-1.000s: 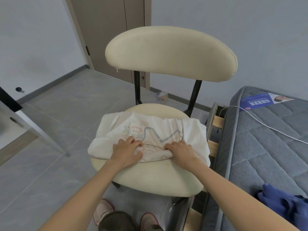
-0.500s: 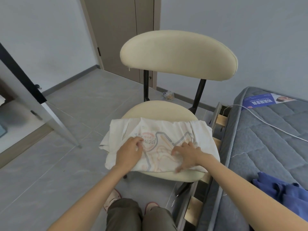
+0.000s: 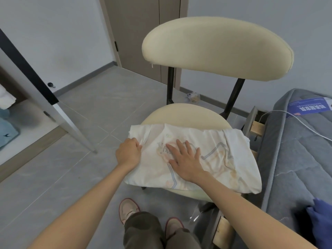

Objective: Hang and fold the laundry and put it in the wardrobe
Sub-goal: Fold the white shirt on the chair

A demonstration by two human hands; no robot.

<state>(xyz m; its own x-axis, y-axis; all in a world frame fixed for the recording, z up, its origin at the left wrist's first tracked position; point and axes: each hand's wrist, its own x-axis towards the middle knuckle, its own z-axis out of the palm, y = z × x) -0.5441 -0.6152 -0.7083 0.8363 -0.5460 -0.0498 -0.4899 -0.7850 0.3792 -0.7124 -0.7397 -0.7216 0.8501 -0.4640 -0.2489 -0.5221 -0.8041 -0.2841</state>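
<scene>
Pinning the white printed shirt [image 3: 233, 159] on the cream padded chair [image 3: 179, 114] seat, the right hand [image 3: 186, 159] has fingers spread; the left hand [image 3: 128, 153], pinching the shirt's edge, should draw it over evenly.

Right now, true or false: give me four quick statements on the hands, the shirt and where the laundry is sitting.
1. The right hand lies flat, fingers spread, on the white shirt. True.
2. The left hand is clear of the white shirt. False: its curled fingers grip the shirt's left edge.
3. The white shirt lies on the floor. False: it lies across the chair seat, overhanging the front edge.
4. A blue garment lies on the grey mattress. True.
</scene>
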